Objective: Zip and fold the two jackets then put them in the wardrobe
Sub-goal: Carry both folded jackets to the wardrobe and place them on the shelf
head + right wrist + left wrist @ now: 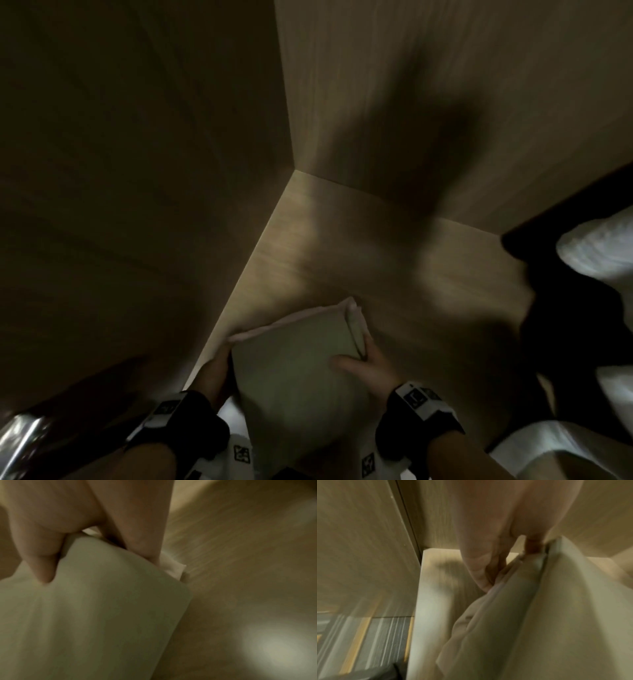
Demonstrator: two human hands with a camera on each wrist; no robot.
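Around folded jacket (294, 363), curled fingers (145, 545)

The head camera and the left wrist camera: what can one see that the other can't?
Only the head view shows both hands at once, the left hand and the right hand, gripping opposite sides of the folded jacket, plus the wardrobe's back corner and white fabric on the right. Only the left wrist view shows the striped floor below and the front edge of the wardrobe shelf. Both show the pale folded jacket, the left hand on it and the wooden shelf.
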